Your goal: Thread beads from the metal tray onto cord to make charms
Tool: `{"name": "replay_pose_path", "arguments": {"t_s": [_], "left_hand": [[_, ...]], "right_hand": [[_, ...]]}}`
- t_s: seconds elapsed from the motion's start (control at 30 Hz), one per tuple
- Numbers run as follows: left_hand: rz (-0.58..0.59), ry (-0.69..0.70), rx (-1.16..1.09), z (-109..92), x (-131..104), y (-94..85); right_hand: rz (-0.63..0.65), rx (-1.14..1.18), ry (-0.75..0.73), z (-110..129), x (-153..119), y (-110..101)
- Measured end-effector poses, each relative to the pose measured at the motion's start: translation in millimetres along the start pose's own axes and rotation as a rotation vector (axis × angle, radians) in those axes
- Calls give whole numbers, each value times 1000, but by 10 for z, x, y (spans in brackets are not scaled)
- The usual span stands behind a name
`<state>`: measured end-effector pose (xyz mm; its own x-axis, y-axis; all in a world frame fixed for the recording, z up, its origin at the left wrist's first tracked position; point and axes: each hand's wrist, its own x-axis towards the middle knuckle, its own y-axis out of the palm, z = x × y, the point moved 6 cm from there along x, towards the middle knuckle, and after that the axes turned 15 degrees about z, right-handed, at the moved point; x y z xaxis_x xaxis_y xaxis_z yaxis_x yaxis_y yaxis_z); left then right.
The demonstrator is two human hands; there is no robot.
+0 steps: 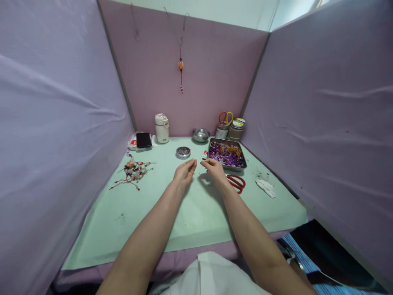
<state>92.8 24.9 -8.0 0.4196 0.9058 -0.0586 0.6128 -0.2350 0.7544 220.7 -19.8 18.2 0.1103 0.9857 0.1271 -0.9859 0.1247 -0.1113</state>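
Over the middle of the table, my left hand point(186, 171) is pinched closed, fingertips pointing inward. A short gap away, my right hand point(214, 169) is also closed in a pinch. Whatever the fingertips hold is too small to make out. Just behind the hands stand a small round tin of tiny beads point(183, 152) and a small red-and-white container point(205, 155). A metal tray of purple and orange beads point(245, 167) lies beyond my right hand. Red-handled scissors point(239, 183) rest beside my right forearm, their blades mostly hidden by it.
Beaded strings point(134, 170) are heaped at left. Along the back are a black flat object point(143, 140), a white flask point(162, 129), a metal bowl point(201, 135) and jars point(236, 130), one holding scissors. A white glove-like cloth point(265, 188) lies right. A beaded pendant point(181, 66) hangs behind.
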Motion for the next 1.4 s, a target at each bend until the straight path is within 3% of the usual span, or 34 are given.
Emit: {"name": "replay_pose_path", "arguments": {"t_s": [0.53, 0.77, 0.93, 1.13, 1.4], "left_hand": [[93, 34, 10, -51, -18, 15], [55, 49, 12, -69, -48, 52], [33, 74, 174, -107, -63, 59], [48, 36, 393, -123, -85, 99], [80, -2, 390, -71, -70, 69]], "right_hand": [[208, -181, 5, -58, -35, 207], [370, -234, 43, -40, -85, 327], [408, -231, 43, -28, -109, 296], [296, -50, 102, -62, 49, 58], [523, 412, 270, -102, 302, 295]]}}
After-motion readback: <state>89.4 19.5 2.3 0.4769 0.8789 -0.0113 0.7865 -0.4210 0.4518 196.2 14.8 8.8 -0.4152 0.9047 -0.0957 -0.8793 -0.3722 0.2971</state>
